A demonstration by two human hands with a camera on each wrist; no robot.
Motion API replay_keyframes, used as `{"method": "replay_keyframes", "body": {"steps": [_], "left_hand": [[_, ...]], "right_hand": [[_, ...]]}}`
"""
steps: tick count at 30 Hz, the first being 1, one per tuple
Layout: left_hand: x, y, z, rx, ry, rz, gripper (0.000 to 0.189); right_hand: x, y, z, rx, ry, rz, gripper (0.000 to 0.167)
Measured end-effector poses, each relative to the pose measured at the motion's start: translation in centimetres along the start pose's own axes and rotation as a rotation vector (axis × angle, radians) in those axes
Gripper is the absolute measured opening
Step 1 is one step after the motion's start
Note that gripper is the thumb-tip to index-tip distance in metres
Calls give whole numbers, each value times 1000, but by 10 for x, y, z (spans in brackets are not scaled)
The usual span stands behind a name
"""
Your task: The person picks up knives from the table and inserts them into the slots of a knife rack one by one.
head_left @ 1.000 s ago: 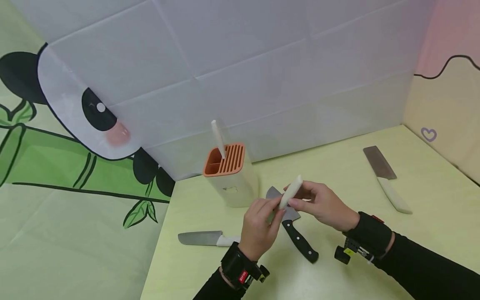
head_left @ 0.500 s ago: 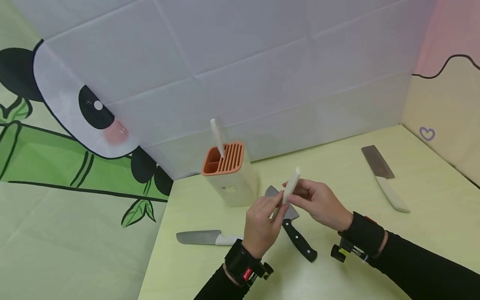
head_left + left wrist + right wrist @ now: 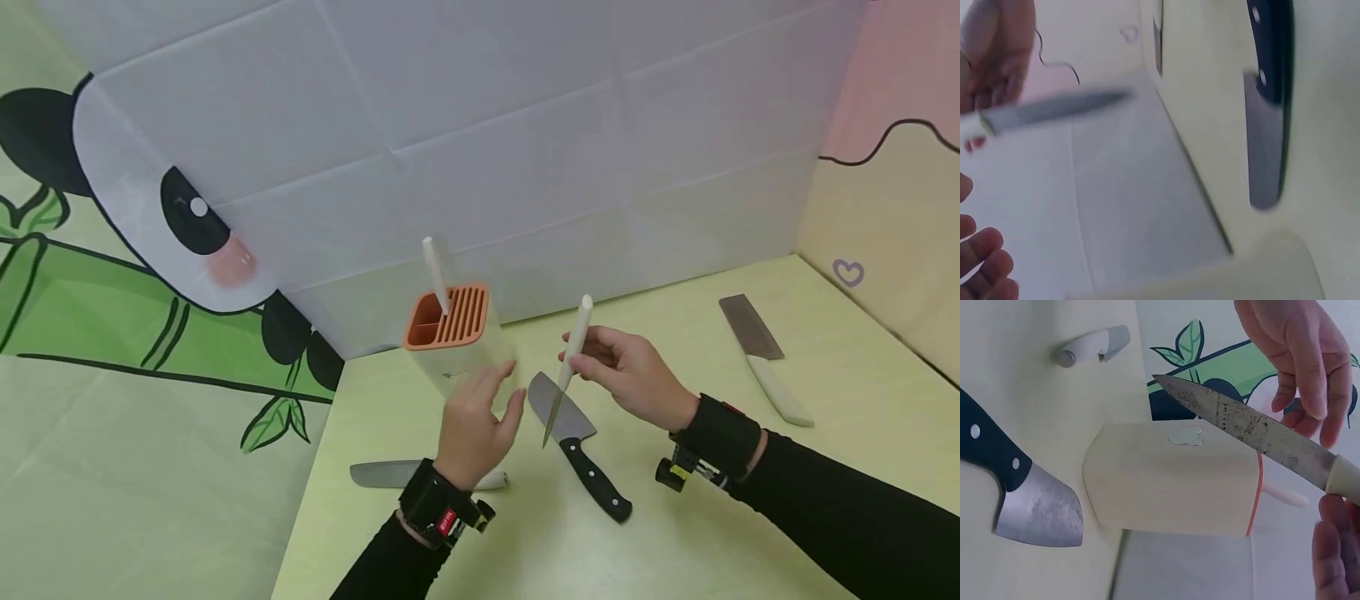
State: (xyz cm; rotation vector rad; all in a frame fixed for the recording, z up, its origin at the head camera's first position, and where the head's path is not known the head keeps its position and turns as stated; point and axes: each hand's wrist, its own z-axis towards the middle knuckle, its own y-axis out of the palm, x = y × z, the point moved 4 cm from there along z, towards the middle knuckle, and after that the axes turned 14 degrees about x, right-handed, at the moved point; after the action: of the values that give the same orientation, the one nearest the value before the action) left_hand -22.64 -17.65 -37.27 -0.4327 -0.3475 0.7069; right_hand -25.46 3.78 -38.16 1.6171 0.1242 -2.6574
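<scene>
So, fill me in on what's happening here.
A person's right hand holds a white-handled knife above the table, blade tip down. The left hand holds nothing, near the knife block, where one white handle sticks out. A black-handled knife, a white-handled cleaver and another knife lie on the table.

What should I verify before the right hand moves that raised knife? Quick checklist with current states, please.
1. Right hand grips the raised knife by its handle: ok.
2. Blade points down in the head view: ok.
3. Left hand apart from the blade: ok, it holds nothing.
4. Knife block upright, with slots showing no handle: ok; one white handle stands in it.
5. Blade clean: not ok, darkly spotted in the right wrist view.
6. Blade fits a slot: cannot tell.
</scene>
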Motion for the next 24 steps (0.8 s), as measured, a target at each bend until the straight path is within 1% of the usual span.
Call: {"method": "replay_keyframes", "body": {"steps": [4,6,9,12,15,19,22,24], "left_hand": [[-31,-12,6,28,-9,88,44],[-45,-16,7,30,-21,136,49],[-62,-20,7,19,-29,200,57],[-77,-20,7,6,-32,273,70],[-89,-18,8,-2,-45,348,85],[-102,-14,12,-20,-68,391,102],[-109,-9,17,-61,-82,414,110],[-114,-5,19,-111,-96,435,113]], "right_hand": [[-9,-1,15,11,-39,-37,27],[-14,-1,23,11,-62,-59,25],[-22,2,33,9,-102,-92,24],[-29,7,44,8,-143,-126,24],[-38,14,55,7,-184,-156,24],[-51,22,71,18,-231,-201,24],[-61,27,83,21,-263,-233,26],[-66,30,90,18,-279,-252,27]]}}
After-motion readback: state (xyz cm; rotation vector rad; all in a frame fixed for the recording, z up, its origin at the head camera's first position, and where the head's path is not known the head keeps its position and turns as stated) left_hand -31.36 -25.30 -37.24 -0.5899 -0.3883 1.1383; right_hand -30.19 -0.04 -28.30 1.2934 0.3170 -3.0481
